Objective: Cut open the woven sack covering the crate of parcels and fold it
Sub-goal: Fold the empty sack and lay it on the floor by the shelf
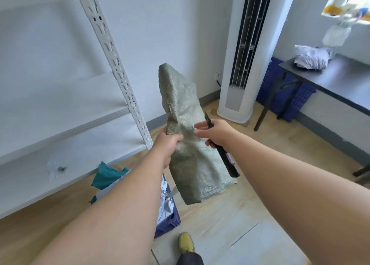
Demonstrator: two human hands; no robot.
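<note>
Grey-green woven sack (185,122), folded into a long strip, held up mid-air at frame centre, above the wood floor (250,210). Left hand (167,146) grips its middle, fingers curled round the fabric. Right hand (213,133) w/ fingertips touching the sack, also holds a black utility knife (224,154), blade pointing up. Blue crate (168,220) w/ parcels sits near left, under the left forearm. White shelf rack (112,64) at left; tall air-con unit (242,64) far; dark bench (330,80) at right.
</note>
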